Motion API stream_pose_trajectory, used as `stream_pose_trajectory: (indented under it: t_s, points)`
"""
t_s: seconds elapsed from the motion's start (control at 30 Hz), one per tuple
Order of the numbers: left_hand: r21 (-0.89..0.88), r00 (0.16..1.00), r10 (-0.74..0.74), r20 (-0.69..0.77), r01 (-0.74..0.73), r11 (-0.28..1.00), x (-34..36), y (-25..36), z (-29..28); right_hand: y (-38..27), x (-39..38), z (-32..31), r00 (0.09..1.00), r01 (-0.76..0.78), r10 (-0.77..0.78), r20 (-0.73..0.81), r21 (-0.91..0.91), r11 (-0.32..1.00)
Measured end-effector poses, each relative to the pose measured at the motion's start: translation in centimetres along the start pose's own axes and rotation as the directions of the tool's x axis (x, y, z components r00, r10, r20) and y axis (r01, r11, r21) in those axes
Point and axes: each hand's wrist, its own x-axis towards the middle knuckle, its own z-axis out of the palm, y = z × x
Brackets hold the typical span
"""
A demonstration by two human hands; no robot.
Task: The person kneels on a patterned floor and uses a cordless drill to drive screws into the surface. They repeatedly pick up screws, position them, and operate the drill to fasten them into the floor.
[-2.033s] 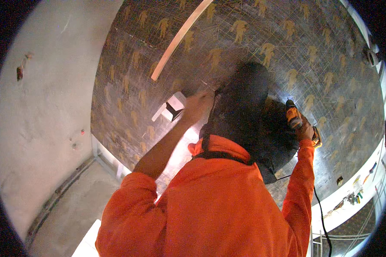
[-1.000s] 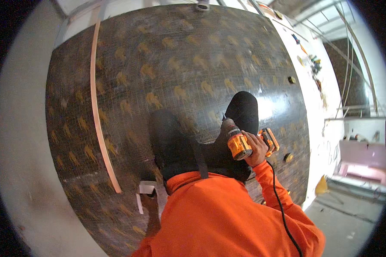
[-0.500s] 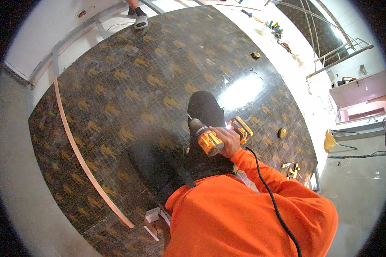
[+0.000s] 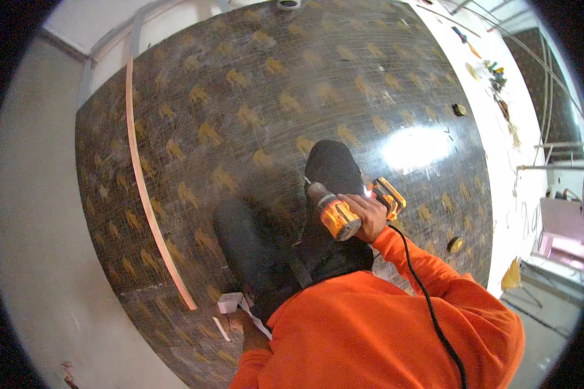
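Observation:
My right hand (image 4: 368, 217) is wrapped round the grip of a yellow-and-black cordless drill (image 4: 339, 219), held above my right knee. The drill's bit points away and to the left, and a small light glows by its battery. Low down beside my left hip, my left hand (image 4: 239, 321) reaches to a small white box (image 4: 229, 302). Its fingers are small and partly hidden at the box, so their grip does not show. A short white strip (image 4: 221, 329) lies on the board just left of that hand.
I kneel on a large dark patterned board (image 4: 253, 84). A long thin wood strip (image 4: 139, 175) lies along its left side. Two tape measures, one nearer (image 4: 455, 244) and one farther (image 4: 459, 109), rest at right. Hand tools (image 4: 496, 74) lie beyond the board; a broom head (image 4: 511, 275) is lower right.
My left hand has come into view at the white box. The whole view has shifted, and the other person's leg at the top has mostly left it. The drill stays in my right hand.

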Motion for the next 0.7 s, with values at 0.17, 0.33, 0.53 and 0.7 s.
stream_pose_trajectory:
  t_s: [0.17,0.33,0.53,0.7]
  points:
    - [0.001,0.999,-0.03,0.035,0.03,1.0,-1.2,0.3,-0.9,0.4,0.4,-0.1,0.999,-0.021,0.019,0.047,0.049,0.999]
    - [0.009,0.998,-0.051,0.026,0.05,0.999,-2.7,0.3,-1.3,0.9,0.8,-0.5,0.987,0.004,-0.009,0.159,0.034,0.999]
    - [0.007,0.999,-0.034,-0.027,0.035,0.999,-2.8,0.2,-1.6,1.1,0.0,-0.6,0.987,0.015,-0.023,0.161,0.051,0.999]
    - [-0.003,0.997,-0.05,-0.052,0.05,0.999,-3.2,-0.7,-0.9,1.4,-0.5,0.2,0.992,-0.007,0.004,0.13,0.026,1.0]
